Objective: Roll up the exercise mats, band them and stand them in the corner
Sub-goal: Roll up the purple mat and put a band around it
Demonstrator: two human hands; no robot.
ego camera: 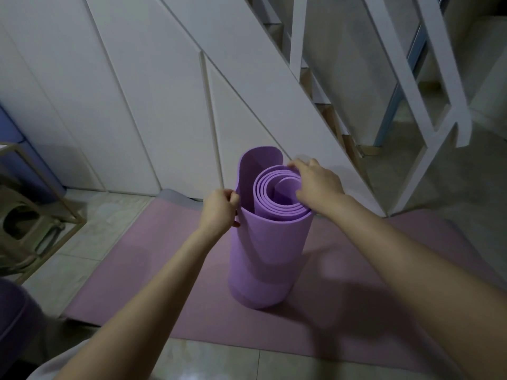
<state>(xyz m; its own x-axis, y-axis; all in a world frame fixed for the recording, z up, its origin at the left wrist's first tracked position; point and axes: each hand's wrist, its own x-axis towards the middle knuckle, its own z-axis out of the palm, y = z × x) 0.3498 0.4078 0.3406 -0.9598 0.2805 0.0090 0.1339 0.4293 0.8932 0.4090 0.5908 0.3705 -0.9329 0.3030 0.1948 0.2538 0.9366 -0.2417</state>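
Note:
A purple exercise mat (263,259) stands upright on end, rolled into a loose spiral with its outer flap sticking up behind the coil. It stands on a pink mat (153,264) spread flat on the floor. My left hand (219,208) grips the outer edge of the purple roll on its left side. My right hand (315,182) rests on top of the coil, fingers curled over the inner layers at the right rim. No band is visible on the roll.
White panelled cabinet doors (137,105) run behind the mats. A white staircase frame (411,91) slopes at the right. A wire-framed stand (35,204) sits at the left. Another purple roll's edge (13,325) shows at the bottom left. Tiled floor (109,226) surrounds the pink mat.

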